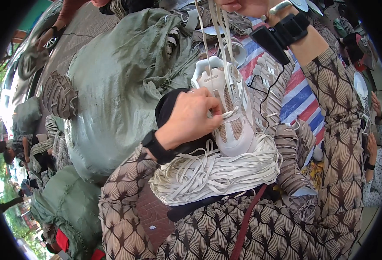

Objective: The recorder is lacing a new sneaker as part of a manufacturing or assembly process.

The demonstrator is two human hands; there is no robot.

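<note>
Lacing a white sneaker (230,112) on the lap, mid-threading.

Left hand (191,117) is pinching closed on the lace crossing at the shoe's eyelets, steadying the upper; right hand (243,6), mostly cut off at the top edge, is gripping the lace ends (217,30) and pulling them taut upward. The sneaker is resting on a bundle of white laces (212,173), beside a grey-green sack (121,82). Next move likely calls for feeding an end through the following eyelet.
</note>
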